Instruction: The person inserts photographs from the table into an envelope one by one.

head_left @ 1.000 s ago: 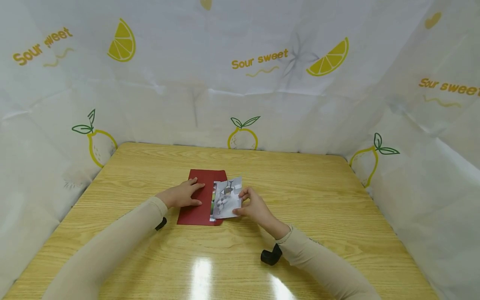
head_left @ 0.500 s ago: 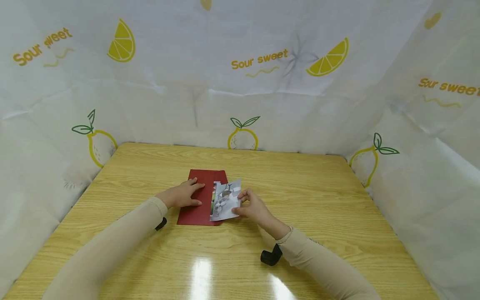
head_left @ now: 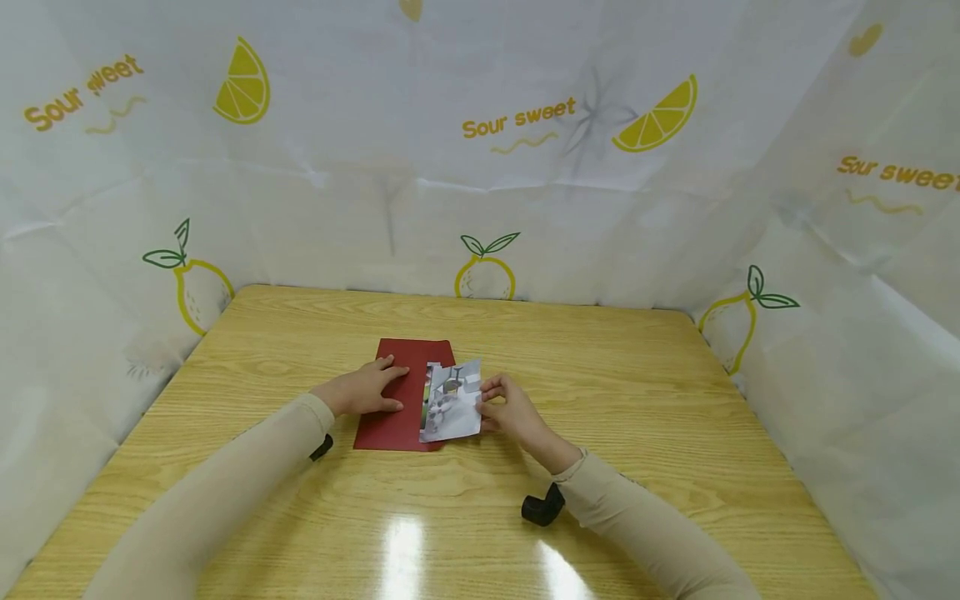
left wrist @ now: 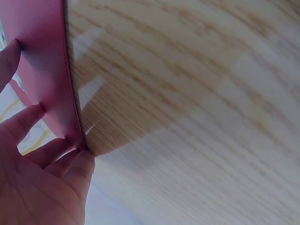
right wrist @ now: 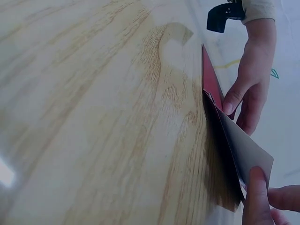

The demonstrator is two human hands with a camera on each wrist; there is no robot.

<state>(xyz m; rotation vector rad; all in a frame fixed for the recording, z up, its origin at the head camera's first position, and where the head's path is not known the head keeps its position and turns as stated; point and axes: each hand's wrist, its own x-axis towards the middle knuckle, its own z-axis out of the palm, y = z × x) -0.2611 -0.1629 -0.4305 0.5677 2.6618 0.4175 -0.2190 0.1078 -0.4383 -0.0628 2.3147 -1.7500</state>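
On the table lies a red envelope (head_left: 388, 429), its flap side toward the right. My left hand (head_left: 366, 390) rests on its left part with the fingers spread, and in the left wrist view the fingertips touch the red paper (left wrist: 47, 56). A photo print (head_left: 455, 407) with a grey-white picture overlaps the envelope's right side. My right hand (head_left: 516, 412) pinches this photo by its right edge; the right wrist view has it tilted up from the table on that side. Under it, a narrow strip of another colourful picture (head_left: 427, 398) shows at the left.
The wood-grain table (head_left: 600, 375) reflects light near its front. A white curtain (head_left: 360, 208) printed with lemons stands behind and on both sides. Black camera mounts (head_left: 543, 506) sit below the wrists.
The photo in my right hand has shifted slightly left and down over the envelope. The right fingers have changed their place along its edge. My left hand stays put.
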